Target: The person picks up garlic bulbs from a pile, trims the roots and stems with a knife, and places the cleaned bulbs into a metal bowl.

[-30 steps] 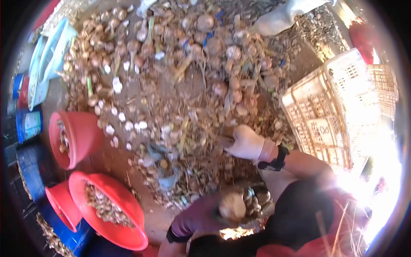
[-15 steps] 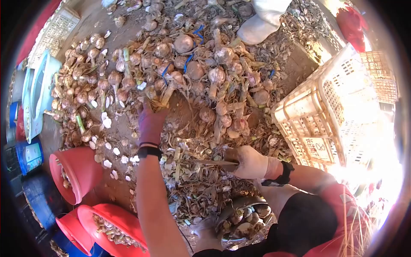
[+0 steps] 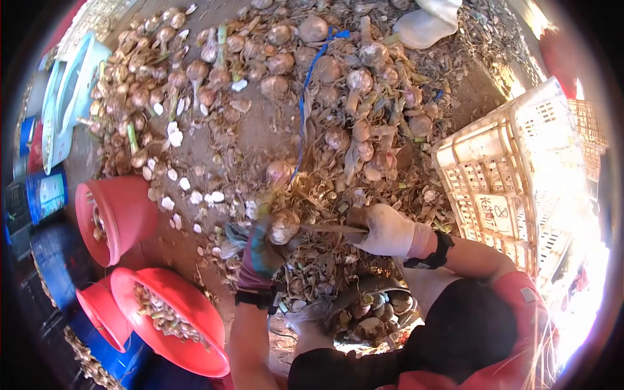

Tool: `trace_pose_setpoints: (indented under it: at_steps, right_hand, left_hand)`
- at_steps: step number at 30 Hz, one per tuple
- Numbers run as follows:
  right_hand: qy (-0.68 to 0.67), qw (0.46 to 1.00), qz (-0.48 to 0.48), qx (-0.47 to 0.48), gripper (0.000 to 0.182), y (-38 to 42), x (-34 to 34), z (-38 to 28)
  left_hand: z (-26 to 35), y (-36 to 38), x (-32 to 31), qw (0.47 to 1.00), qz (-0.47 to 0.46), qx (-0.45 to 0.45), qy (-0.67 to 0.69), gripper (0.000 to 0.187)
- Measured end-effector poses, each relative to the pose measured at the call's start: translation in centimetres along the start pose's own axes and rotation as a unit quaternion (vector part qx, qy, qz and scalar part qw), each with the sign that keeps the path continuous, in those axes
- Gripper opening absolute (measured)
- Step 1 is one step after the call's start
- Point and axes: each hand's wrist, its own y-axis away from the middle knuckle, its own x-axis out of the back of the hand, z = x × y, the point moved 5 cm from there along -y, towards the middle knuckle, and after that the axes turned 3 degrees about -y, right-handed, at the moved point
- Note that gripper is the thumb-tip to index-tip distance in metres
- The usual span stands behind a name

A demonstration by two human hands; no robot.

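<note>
My left hand (image 3: pixel 260 257), in a purple and teal glove, is closed around a garlic bulb (image 3: pixel 284 226) near the middle of the view. A second bulb (image 3: pixel 279 173) with a blue strip (image 3: pixel 301 117) lies just above it. My right hand (image 3: pixel 385 231), in a pale glove, is closed on a knife, whose blade (image 3: pixel 328 228) points left and reaches the held bulb. Below my right hand, a round container holds bulbs (image 3: pixel 370 325). Dry stalks and peelings lie under both hands, and many loose garlic bulbs (image 3: pixel 361 81) spread above them.
Red tubs (image 3: pixel 120 211) and a red basin (image 3: pixel 214 357) with garlic pieces stand at the lower left. A light blue basin (image 3: pixel 60 146) is at the left. A white plastic crate (image 3: pixel 468 146) stands at the right. A white boot (image 3: pixel 419 29) shows at the top.
My left hand has moved down from the pile toward the knife, now with a bulb in it. The blue strip is stretched out longer. The whole view has shifted somewhat.
</note>
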Motion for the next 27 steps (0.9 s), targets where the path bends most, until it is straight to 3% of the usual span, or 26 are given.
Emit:
trace_pose_setpoints:
  at_steps: [2, 3, 4, 5, 6, 7, 8, 9, 10, 12, 14, 15, 16, 17, 18, 19, 20, 21, 22, 24, 25, 26, 27]
  right_hand:
    - [-0.027, 0.999, 0.026, -0.016, 0.019, 0.1, 0.1, -0.8]
    - [-0.020, 0.999, 0.021, -0.016, 0.019, 0.0, -0.2, -1.0]
    - [-0.018, 1.000, 0.018, -0.016, 0.019, -0.2, -0.3, -1.4]
    - [0.008, 1.000, -0.005, -0.011, 0.021, -0.3, -0.7, -1.9]
    - [0.034, 0.999, -0.027, -0.006, 0.023, -0.3, -1.2, -2.3]
    - [0.040, 0.998, -0.037, 0.008, 0.024, -0.5, -1.7, -2.9]
    - [0.042, 0.998, -0.037, 0.007, 0.024, -0.7, -1.9, -3.6]
    - [0.058, 0.996, -0.039, 0.047, 0.024, -0.8, -2.2, -5.0]
    - [0.074, 0.993, -0.041, 0.087, 0.024, -0.8, -2.2, -6.2]
    - [0.041, 0.991, -0.035, 0.124, 0.022, -1.0, -2.5, -5.4]
    - [0.171, 0.977, -0.093, -0.091, 0.020, -2.1, -4.0, 1.1]
    - [0.072, 0.990, -0.037, -0.112, 0.019, -1.2, -3.4, 1.0]
    - [0.079, 0.990, -0.047, -0.107, 0.019, -1.1, -3.3, 0.2]
    - [0.033, 0.996, -0.044, -0.066, 0.021, -0.5, -3.6, -1.4]
    - [-0.008, 0.999, -0.034, -0.021, 0.023, -0.4, -3.2, -3.2]
    - [0.099, 0.991, -0.090, -0.020, 0.026, -0.4, -3.2, -4.9]
    - [0.095, 0.991, -0.092, -0.026, 0.026, -0.1, -4.1, -4.5]
    - [0.088, 0.992, -0.089, -0.005, 0.026, 0.1, -5.0, -3.9]
    - [0.082, 0.993, -0.087, 0.020, 0.026, 0.2, -5.5, -3.8]
    - [0.054, 0.993, -0.103, -0.027, 0.028, 0.1, -5.4, -3.7]
    - [0.022, 0.996, -0.089, -0.006, 0.030, 0.0, -5.3, -3.9]
    - [-0.008, 0.997, -0.073, 0.016, 0.031, -0.1, -5.2, -4.1]
    - [-0.022, 0.995, -0.084, -0.041, 0.033, 0.0, -5.1, -4.3]
  left_hand:
    - [-2.3, 2.1, 2.5, 0.999, -0.034, 0.006, -0.031, 0.053]
    - [-2.2, 4.1, 0.9, 0.991, -0.072, -0.059, -0.093, 0.041]
    - [-2.7, 5.4, 1.7, 0.992, -0.070, -0.060, -0.090, 0.041]
    - [-1.8, 7.5, 2.0, 0.866, -0.066, -0.236, -0.436, 0.034]
    - [-1.8, 9.2, 0.7, 0.596, -0.052, -0.371, -0.710, 0.028]
    - [-2.0, 9.4, 0.4, 0.598, -0.051, -0.372, -0.708, 0.028]
    - [-2.0, 9.1, 1.1, 0.759, -0.001, -0.280, -0.588, 0.024]
    - [-2.3, 9.1, 1.1, 0.881, 0.049, -0.171, -0.439, 0.021]
    - [-3.1, 9.3, 0.8, 0.958, 0.095, -0.055, -0.266, 0.019]
    - [-1.8, 11.1, -3.8, 0.971, 0.057, -0.090, -0.214, 0.021]
    - [-1.5, 11.6, -5.0, 0.978, 0.014, -0.131, -0.159, 0.023]
    - [-1.8, 11.6, -3.9, 0.972, 0.035, -0.137, -0.186, 0.025]
    - [-2.3, 11.6, -2.5, 0.965, 0.066, -0.144, -0.208, 0.027]
    - [-2.8, 10.9, -0.6, 0.990, 0.073, -0.038, -0.116, 0.033]
    - [-3.6, 10.3, 1.4, 0.990, 0.072, -0.039, -0.118, 0.033]
    - [-4.6, 10.0, 3.5, 0.971, 0.060, -0.086, -0.213, 0.038]
    - [-5.3, 10.3, 4.3, 0.943, 0.048, -0.126, -0.303, 0.042]
    - [-4.9, 10.7, 2.1, 0.891, -0.001, -0.160, -0.424, 0.066]
    - [-4.5, 11.1, 0.2, 0.892, -0.001, -0.161, -0.422, 0.066]
    - [-4.0, 11.5, -1.8, 0.980, 0.055, -0.136, -0.133, 0.073]
    - [-3.8, 11.6, -2.2, 0.983, 0.021, -0.150, -0.101, 0.089]
    - [-3.8, 11.5, -2.8, 0.984, 0.022, -0.148, -0.099, 0.089]
    - [-3.5, 11.6, -3.8, 0.967, 0.045, -0.185, -0.167, 0.090]
